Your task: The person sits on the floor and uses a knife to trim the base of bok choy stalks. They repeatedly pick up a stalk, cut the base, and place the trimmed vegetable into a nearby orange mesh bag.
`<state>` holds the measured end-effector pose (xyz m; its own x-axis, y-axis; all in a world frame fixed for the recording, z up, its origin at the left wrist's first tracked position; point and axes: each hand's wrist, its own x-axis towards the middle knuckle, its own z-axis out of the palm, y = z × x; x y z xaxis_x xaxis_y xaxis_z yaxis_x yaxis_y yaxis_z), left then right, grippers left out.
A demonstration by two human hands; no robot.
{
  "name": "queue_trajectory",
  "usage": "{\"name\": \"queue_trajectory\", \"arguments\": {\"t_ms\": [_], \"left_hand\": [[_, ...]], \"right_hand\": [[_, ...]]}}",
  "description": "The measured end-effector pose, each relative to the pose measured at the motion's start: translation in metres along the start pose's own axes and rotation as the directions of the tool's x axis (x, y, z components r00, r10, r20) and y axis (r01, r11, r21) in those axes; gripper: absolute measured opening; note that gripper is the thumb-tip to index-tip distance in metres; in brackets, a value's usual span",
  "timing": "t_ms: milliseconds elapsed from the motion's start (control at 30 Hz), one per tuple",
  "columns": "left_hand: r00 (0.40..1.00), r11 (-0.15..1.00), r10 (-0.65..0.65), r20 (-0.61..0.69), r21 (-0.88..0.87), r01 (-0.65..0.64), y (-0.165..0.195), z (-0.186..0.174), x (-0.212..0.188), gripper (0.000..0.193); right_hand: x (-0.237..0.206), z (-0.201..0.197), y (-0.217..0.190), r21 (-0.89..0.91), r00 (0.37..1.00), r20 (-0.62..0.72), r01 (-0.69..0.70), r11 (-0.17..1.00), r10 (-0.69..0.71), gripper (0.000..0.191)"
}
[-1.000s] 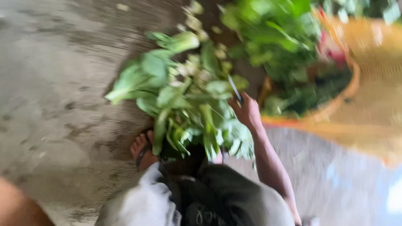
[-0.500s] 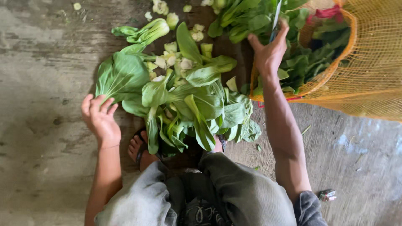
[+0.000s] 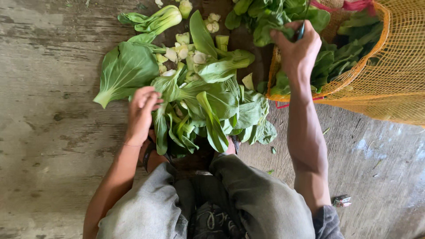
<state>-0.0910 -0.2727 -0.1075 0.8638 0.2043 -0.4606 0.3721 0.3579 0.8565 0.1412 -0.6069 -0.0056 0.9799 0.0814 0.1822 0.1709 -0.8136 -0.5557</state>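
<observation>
While the left hand (image 3: pixel 141 110) rested with curled fingers on the loose pile of glossy, broad-leaved green bok choy (image 3: pixel 199 97) on the rough grey concrete floor (image 3: pixel 48 132), the right hand (image 3: pixel 297 51) gripped a thin dark-handled knife (image 3: pixel 301 29) and touched leafy greens inside the orange plastic mesh sack (image 3: pixel 389 75).

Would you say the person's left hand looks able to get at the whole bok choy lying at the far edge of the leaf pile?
Probably yes: the left hand rests on the near leaves, and only loose leaves lie between it and the bok choy.
</observation>
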Motion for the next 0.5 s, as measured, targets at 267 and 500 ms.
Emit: {"name": "queue_trajectory", "arguments": {"t_ms": [267, 500], "left_hand": [[0.707, 0.495, -0.175, 0.686, -0.559, 0.665, 0.012, 0.051, 0.002, 0.089], [0.979, 0.764, 0.085, 0.188, -0.643, 0.057, 0.021, 0.001, 0.018, 0.042]], "right_hand": [[-0.100, -0.011, -0.104, 0.419, 0.728, 0.396, 0.399, 0.815, -0.560, 0.032], [-0.123, 0.004, -0.138, 0.506, 0.398, 0.642, 0.422, 0.752, -0.655, 0.039]]}}
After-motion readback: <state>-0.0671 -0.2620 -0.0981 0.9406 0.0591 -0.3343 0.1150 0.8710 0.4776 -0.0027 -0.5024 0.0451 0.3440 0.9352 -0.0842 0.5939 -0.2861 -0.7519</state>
